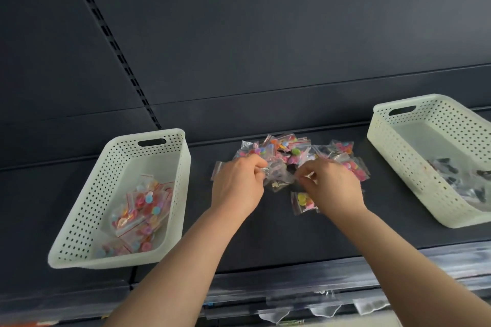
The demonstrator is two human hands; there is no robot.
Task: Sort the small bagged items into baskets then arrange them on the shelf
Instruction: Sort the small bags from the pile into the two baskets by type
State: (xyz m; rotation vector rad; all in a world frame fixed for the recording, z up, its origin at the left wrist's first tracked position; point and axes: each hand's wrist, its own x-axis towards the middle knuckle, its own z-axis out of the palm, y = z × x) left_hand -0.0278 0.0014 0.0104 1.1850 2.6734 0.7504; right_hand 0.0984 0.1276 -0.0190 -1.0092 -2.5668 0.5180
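Bottom of frame: the front lip of the shelf carries a glossy clear label strip. Two bare forearms reach up from there over the matt dark deck. Centre: left hand and right hand each have fingers curled, pinching one clear bag between them from either side, probably to check its contents before choosing a basket; the pieces inside look small and greyish, no more can be told. Just below the right hand lies a loose bag of yellow and pink discs. Behind the hands sits the unsorted pile: thin, crinkly zip bags with red seal lines, overlapping, with bright round pieces inside. Lower left: left basket, pale perforated plastic with a slot handle, holds bright bags. Right edge: right basket, same make, holds bags of dark pieces. Sorting seems to go by colour and looks part done. The baskets flank the pile, likely for short reaches. Upper frame: smooth dark back panel, with a slotted upright at upper left.
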